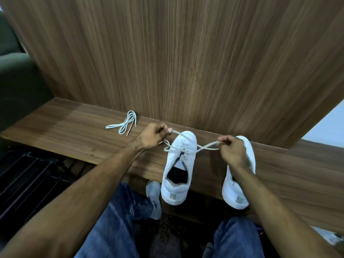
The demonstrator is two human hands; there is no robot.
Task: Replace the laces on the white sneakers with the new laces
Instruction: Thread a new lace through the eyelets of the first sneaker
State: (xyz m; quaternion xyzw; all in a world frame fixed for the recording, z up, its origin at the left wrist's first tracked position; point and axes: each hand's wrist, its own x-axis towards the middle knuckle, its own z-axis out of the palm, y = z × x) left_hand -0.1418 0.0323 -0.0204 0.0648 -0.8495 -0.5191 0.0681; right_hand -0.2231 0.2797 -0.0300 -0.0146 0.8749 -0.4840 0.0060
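We have the left sneaker (178,164) standing on the wooden shelf (74,131), its pair (242,183) at its 3 o'clock. Our left hand (153,135) pinches one end of the lace (188,146) at the shoe's 10 o'clock; our right hand (232,152) pinches the other end at 2 o'clock, fingers curled tight. The lace looks soft, light and limp, so we judge it best held near its tips. A spare lace bundle (123,123) lies well apart at 10 o'clock.
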